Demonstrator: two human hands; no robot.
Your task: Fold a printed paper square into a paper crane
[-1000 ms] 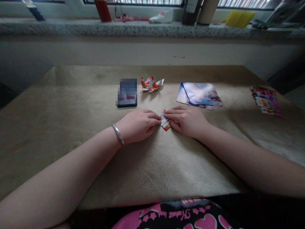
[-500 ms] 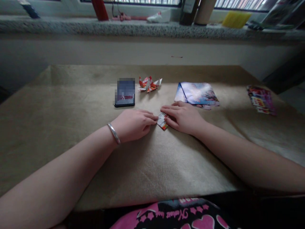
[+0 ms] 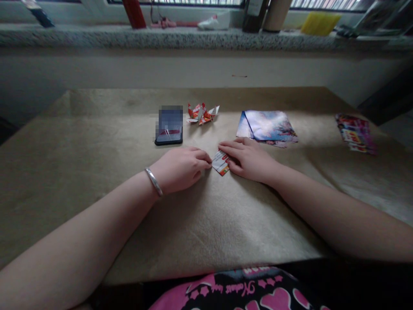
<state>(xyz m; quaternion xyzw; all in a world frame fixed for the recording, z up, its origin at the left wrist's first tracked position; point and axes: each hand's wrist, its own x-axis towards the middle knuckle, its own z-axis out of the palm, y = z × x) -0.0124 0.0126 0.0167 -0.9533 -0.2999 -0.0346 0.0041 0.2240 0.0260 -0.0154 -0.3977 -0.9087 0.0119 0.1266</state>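
A small folded piece of printed paper, white with red and orange, lies on the tan table cover between my hands. My left hand, with a silver bangle at the wrist, has its fingers curled and its fingertips against the paper's left edge. My right hand lies flat over the paper's right side, fingers stretched out and pressing it down. Part of the paper is hidden under those fingers.
A dark phone lies beyond my left hand. Folded red-and-white paper figures sit beside it. A stack of bluish printed sheets lies beyond my right hand, and more colourful sheets at the far right. A cluttered window sill runs behind.
My left fingertips have drawn back a little to the left, so more of the folded paper shows. My right hand still presses on it.
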